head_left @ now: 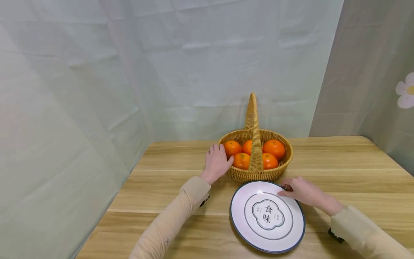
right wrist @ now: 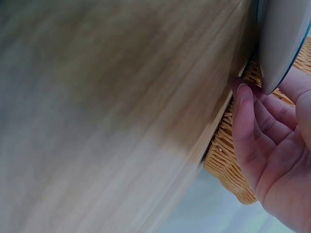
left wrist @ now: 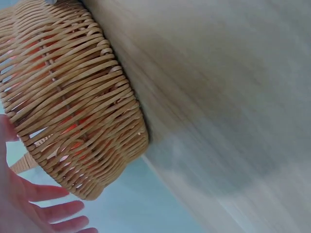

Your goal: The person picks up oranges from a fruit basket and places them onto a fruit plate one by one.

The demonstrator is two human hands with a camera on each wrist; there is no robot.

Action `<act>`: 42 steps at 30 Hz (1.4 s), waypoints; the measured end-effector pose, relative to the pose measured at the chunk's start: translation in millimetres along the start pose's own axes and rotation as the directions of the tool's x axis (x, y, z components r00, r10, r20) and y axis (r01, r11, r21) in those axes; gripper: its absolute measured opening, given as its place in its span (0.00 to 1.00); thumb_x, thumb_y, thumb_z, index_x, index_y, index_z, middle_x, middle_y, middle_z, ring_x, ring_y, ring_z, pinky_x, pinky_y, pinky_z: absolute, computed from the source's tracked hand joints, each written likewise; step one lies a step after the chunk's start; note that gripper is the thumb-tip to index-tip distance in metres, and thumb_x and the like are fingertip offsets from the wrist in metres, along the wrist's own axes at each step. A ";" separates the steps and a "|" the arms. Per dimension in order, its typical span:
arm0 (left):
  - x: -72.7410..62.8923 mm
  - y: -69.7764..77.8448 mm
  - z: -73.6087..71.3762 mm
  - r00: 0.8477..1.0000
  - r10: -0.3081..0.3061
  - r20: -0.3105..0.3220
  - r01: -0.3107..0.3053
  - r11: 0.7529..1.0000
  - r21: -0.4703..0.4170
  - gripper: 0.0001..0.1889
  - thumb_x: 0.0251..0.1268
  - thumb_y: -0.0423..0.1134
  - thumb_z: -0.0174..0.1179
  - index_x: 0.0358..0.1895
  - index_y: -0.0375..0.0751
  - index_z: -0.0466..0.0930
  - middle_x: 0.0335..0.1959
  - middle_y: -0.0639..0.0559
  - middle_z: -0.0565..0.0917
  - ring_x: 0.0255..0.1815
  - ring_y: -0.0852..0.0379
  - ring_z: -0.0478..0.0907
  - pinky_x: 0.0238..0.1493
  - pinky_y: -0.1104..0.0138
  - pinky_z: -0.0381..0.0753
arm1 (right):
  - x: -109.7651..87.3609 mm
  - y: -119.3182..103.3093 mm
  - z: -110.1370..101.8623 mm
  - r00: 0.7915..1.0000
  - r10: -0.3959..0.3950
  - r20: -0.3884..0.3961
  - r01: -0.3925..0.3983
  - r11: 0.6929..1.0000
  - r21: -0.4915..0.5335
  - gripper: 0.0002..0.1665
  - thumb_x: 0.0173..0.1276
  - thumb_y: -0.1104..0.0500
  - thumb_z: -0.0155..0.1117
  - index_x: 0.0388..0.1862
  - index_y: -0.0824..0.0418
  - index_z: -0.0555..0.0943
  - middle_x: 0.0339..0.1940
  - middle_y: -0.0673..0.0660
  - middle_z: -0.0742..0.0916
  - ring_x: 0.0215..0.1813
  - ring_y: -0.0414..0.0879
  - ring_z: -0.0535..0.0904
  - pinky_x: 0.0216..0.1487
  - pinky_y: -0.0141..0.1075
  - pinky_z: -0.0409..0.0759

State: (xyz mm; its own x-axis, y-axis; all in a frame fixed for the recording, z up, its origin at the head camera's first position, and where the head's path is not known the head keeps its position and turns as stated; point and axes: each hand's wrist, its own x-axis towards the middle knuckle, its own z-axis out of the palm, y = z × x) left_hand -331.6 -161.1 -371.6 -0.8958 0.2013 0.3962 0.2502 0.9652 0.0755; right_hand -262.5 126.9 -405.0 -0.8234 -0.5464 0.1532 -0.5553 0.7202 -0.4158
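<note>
A wicker basket (head_left: 255, 175) with a tall arched handle holds several oranges (head_left: 274, 149). At the basket's left rim is my left hand (head_left: 217, 163), its thumb by the oranges. The left wrist view shows that hand's fingers (left wrist: 51, 191) extended and spread beside the woven wall. In front of the basket is a white plate (head_left: 268, 248) with a dark blue rim and printed characters in its middle. My right hand (head_left: 304, 192) pinches the plate's upper right edge, thumb over the top. Its curled fingers (right wrist: 248, 131) show below the rim in the right wrist view.
Everything stands on a light wooden table (head_left: 155, 169). A pale cloth curtain (head_left: 207, 72) hangs behind and along the left side. Farther right, a grey cloth (head_left: 362, 72) bears a flower print. The basket handle (head_left: 253, 126) rises above the oranges.
</note>
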 end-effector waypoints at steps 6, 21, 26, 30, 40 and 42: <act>4.5 2.6 -7.2 0.998 0.062 -0.019 -0.062 0.998 -0.013 0.27 0.61 0.54 0.51 0.49 0.31 0.69 0.45 0.40 0.68 0.44 0.46 0.64 0.44 0.57 0.68 | 0.6 0.3 -0.5 1.000 0.011 -0.003 -0.011 1.000 -0.002 0.11 0.56 0.53 0.67 0.25 0.54 0.74 0.15 0.43 0.70 0.18 0.34 0.64 0.18 0.29 0.63; 7.0 16.4 -21.5 0.978 0.171 0.121 -0.095 0.876 -0.473 0.25 0.57 0.46 0.59 0.54 0.33 0.68 0.47 0.45 0.67 0.46 0.52 0.64 0.48 0.65 0.68 | -0.3 -1.1 0.7 1.000 0.013 -0.002 -0.013 1.000 -0.014 0.11 0.56 0.51 0.66 0.26 0.55 0.75 0.15 0.43 0.71 0.19 0.34 0.64 0.18 0.30 0.64; 7.5 16.0 -20.9 0.973 0.169 0.154 -0.073 0.867 -0.493 0.27 0.55 0.45 0.60 0.55 0.33 0.67 0.49 0.46 0.67 0.47 0.52 0.64 0.48 0.65 0.68 | 0.1 -1.5 0.1 1.000 0.009 -0.005 -0.010 1.000 -0.019 0.11 0.56 0.52 0.67 0.26 0.55 0.76 0.15 0.42 0.71 0.19 0.34 0.64 0.18 0.30 0.64; 8.2 15.7 -18.2 0.970 0.181 0.161 -0.077 0.862 -0.501 0.28 0.54 0.46 0.61 0.55 0.32 0.67 0.49 0.45 0.67 0.47 0.52 0.64 0.48 0.65 0.68 | 0.3 -1.4 -0.6 1.000 0.011 -0.008 -0.011 1.000 -0.021 0.10 0.56 0.53 0.67 0.26 0.56 0.76 0.15 0.42 0.71 0.19 0.34 0.65 0.19 0.29 0.65; 9.6 19.9 -14.3 0.954 0.208 0.214 -0.088 0.881 -0.466 0.32 0.49 0.48 0.64 0.54 0.33 0.66 0.48 0.43 0.68 0.46 0.50 0.64 0.46 0.67 0.68 | -0.1 -2.1 0.7 1.000 0.006 -0.005 -0.006 1.000 -0.010 0.10 0.55 0.53 0.67 0.27 0.56 0.76 0.16 0.42 0.71 0.19 0.34 0.65 0.19 0.30 0.65; 10.2 21.2 -13.9 0.952 0.209 0.225 -0.088 0.888 -0.451 0.33 0.48 0.49 0.65 0.55 0.34 0.66 0.48 0.44 0.68 0.47 0.50 0.64 0.46 0.66 0.68 | 0.1 -2.3 0.5 1.000 0.007 -0.005 -0.007 1.000 -0.011 0.10 0.56 0.53 0.67 0.27 0.56 0.76 0.16 0.42 0.71 0.19 0.34 0.65 0.19 0.29 0.65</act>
State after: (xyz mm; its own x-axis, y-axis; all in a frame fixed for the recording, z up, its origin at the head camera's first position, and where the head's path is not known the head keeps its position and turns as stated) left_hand -330.3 -140.9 -353.2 -0.8830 0.4304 0.1872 0.4669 0.7646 0.4443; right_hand -261.3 125.1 -404.5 -0.8279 -0.5391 0.1549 -0.5506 0.7286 -0.4074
